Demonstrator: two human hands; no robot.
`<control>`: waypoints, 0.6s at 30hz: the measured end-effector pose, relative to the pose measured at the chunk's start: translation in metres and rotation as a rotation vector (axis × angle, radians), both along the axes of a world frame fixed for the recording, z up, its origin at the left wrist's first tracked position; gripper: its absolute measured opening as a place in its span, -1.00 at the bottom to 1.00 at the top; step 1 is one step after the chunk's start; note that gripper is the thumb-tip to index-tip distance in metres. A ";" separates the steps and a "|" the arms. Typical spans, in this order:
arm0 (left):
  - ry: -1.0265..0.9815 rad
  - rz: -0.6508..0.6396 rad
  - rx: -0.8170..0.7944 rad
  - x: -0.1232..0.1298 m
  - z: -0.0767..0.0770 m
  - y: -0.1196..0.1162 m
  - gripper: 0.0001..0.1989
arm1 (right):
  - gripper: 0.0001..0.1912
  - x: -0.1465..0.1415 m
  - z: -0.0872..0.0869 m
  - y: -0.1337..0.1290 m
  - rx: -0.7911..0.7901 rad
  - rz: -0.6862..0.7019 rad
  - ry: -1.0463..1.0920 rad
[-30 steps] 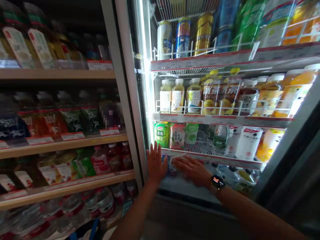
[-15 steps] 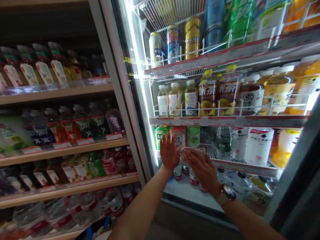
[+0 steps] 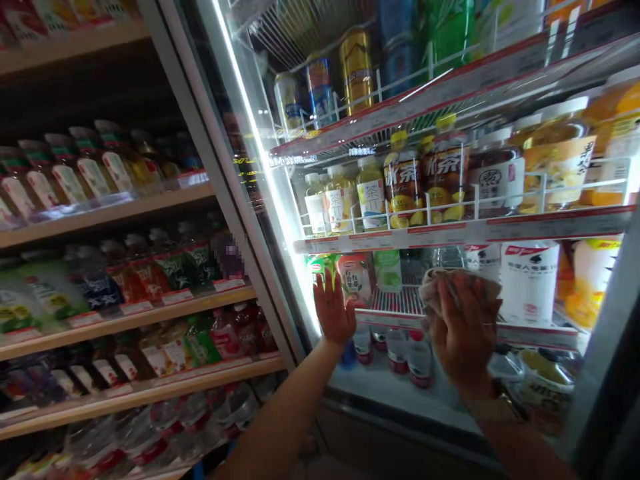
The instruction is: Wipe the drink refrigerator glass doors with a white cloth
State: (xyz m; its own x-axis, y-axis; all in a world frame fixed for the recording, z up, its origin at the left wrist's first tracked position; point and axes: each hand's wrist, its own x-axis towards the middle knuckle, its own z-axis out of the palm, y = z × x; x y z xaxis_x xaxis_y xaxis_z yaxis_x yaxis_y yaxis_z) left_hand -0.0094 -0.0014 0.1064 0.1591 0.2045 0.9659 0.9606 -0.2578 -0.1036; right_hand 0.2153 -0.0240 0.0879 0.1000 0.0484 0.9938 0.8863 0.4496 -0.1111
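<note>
My left hand [image 3: 334, 312] is raised with its fingers spread, flat in front of the glass door [image 3: 310, 293] of a lit drinks fridge, near its left edge. It holds nothing. Under the palm and fingers of my right hand [image 3: 463, 327] is a crumpled beige cloth [image 3: 435, 288], in front of the lower fridge shelf. Behind the cloth are a clear bottle and a white package [image 3: 529, 283]. A reddish drink container [image 3: 354, 277] shows behind my left fingertips.
Wooden shelves [image 3: 125, 307] full of bottles stand on the left, beyond the door frame [image 3: 215, 167]. Cans [image 3: 357, 70] and tea bottles [image 3: 401, 180] fill the upper fridge shelves. Small bottles [image 3: 419, 360] and tubs [image 3: 545, 380] stand at the fridge bottom.
My right hand has moved right with the cloth, away from my left hand. My left hand stays at nearly the same place. The view has tilted.
</note>
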 end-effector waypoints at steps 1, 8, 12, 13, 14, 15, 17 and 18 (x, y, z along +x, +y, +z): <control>-0.002 0.007 -0.006 0.002 0.000 -0.001 -0.35 | -0.34 -0.007 -0.006 -0.001 -0.009 0.020 -0.008; -0.029 0.041 -0.065 0.010 -0.024 -0.008 -0.36 | -0.35 -0.062 -0.048 -0.015 -0.121 0.235 -0.330; 0.112 0.027 -0.042 -0.003 -0.037 -0.009 -0.35 | -0.33 -0.036 -0.030 -0.010 -0.110 0.156 -0.238; 0.118 0.020 -0.037 -0.005 -0.038 -0.008 -0.35 | -0.33 -0.022 -0.023 -0.008 -0.098 0.110 -0.154; 0.113 0.014 -0.033 -0.006 -0.039 -0.007 -0.35 | -0.33 -0.007 -0.016 -0.006 -0.069 0.064 -0.055; 0.103 0.008 -0.026 -0.006 -0.039 -0.007 -0.35 | -0.33 0.008 -0.010 -0.004 -0.035 0.026 0.050; 0.083 0.007 -0.015 -0.004 -0.039 -0.006 -0.35 | -0.34 0.034 0.000 -0.001 0.021 -0.012 0.224; 0.075 0.009 -0.014 -0.002 -0.039 -0.005 -0.36 | -0.33 0.043 0.002 0.000 0.040 -0.014 0.275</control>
State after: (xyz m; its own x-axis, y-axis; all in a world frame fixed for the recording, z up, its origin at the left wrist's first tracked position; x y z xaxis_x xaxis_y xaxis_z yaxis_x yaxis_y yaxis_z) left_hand -0.0118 -0.0069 0.0676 0.2294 0.2194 0.9483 0.9524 -0.2515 -0.1722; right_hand 0.2581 -0.0235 0.0901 0.3668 0.0061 0.9303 0.8316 0.4461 -0.3308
